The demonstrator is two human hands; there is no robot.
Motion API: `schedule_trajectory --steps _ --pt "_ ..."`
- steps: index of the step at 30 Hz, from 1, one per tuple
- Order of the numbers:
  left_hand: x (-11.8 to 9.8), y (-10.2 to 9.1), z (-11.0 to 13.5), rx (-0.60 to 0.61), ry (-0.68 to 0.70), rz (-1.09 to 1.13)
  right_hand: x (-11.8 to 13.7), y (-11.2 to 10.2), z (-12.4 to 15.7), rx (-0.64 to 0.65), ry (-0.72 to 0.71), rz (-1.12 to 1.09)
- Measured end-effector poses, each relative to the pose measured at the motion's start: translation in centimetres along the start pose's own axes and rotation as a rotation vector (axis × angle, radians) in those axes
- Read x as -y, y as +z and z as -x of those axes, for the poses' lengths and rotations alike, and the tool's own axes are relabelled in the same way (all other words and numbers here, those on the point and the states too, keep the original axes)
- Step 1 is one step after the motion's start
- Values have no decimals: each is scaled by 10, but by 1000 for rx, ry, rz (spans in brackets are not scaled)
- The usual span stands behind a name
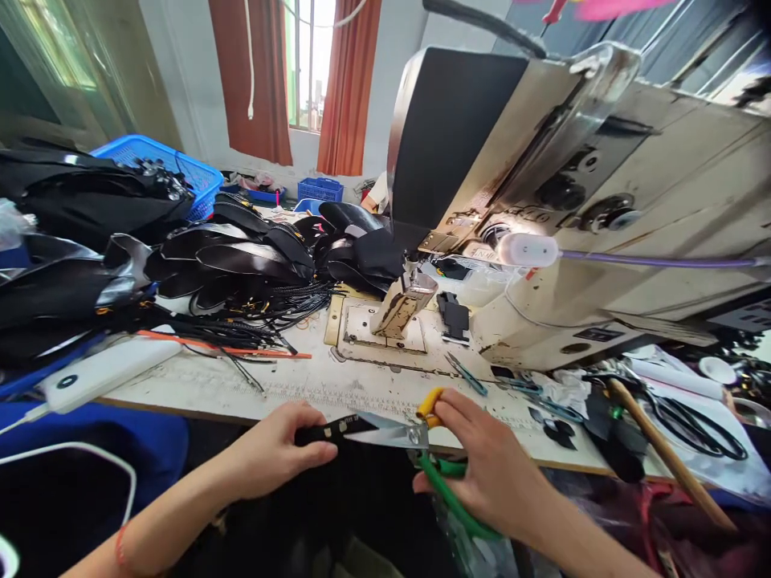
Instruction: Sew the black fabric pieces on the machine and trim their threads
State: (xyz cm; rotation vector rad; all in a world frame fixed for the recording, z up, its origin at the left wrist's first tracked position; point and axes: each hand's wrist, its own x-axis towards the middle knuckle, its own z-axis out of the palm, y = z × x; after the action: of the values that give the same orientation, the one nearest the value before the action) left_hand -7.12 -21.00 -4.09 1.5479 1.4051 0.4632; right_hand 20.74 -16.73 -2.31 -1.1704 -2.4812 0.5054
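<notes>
Between the thumb and fingers of my left hand (289, 441) is a black strip (343, 427) with small pale marks on it. My right hand (482, 457) grips a pair of scissors (415, 437) with green and yellow handles. Their blades are parted and point left, with the strip's right end at or between them; I cannot tell whether they touch it. Both hands are over the front edge of the white sewing table (301, 389). Behind them stands the post (397, 309) of a sewing machine (458, 152).
Heaps of black leather-like pieces (253, 249) and thin black cords (271, 309) cover the table's left and back. A white power bank-like box (112, 373) lies at left. Thread snips (467, 373), a wooden-handled tool (656, 441) and black scraps (554, 429) lie at right. A blue basket (205, 177) stands behind.
</notes>
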Motion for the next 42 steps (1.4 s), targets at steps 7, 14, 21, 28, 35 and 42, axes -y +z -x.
schedule_trajectory --steps 7,14,21,28,35,42 --pt "-6 -8 -16 186 21 79 -15 -42 -16 151 -234 480" --pt "-7 -8 -17 210 -63 37 -15 -50 -27 351 -274 414" --pt "-1 0 -17 181 -90 18 -20 -42 -27 464 -244 358" --pt "4 7 -23 192 -75 18 -35 -25 -7 444 -192 317" --pt "-1 11 -31 188 -72 31 -25 -32 -10 364 -184 477" --pt "-5 13 -32 171 -102 27 -30 -30 -15 250 -362 649"
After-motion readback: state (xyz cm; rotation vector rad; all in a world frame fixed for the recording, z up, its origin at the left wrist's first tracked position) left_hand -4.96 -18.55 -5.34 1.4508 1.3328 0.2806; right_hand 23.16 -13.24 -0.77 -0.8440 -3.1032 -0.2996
